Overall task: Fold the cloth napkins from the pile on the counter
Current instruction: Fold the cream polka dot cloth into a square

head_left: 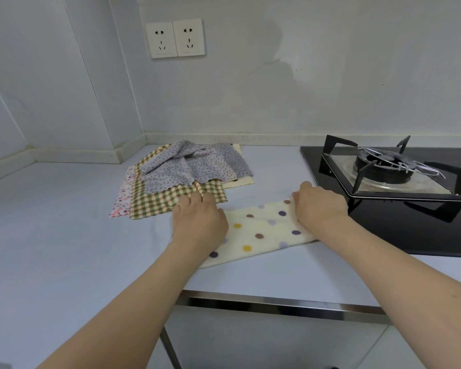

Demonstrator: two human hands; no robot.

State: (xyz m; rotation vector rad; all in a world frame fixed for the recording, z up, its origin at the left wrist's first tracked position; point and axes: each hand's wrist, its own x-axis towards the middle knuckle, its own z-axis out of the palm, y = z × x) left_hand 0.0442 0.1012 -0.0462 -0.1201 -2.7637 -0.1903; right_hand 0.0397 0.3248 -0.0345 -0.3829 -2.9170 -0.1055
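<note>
- The dotted napkin (261, 230) is lying as a folded strip on the tabletop (64, 235), between the pile of napkins (181, 179) and the stove (389, 171).
- The left hand (197, 222) is pressing flat on the strip's left end, fingers straight.
- The right hand (320, 206) is curling over its right end, gripping the cloth.
- A grey flowered napkin (192, 166) is sitting crumpled atop the pile.
</note>
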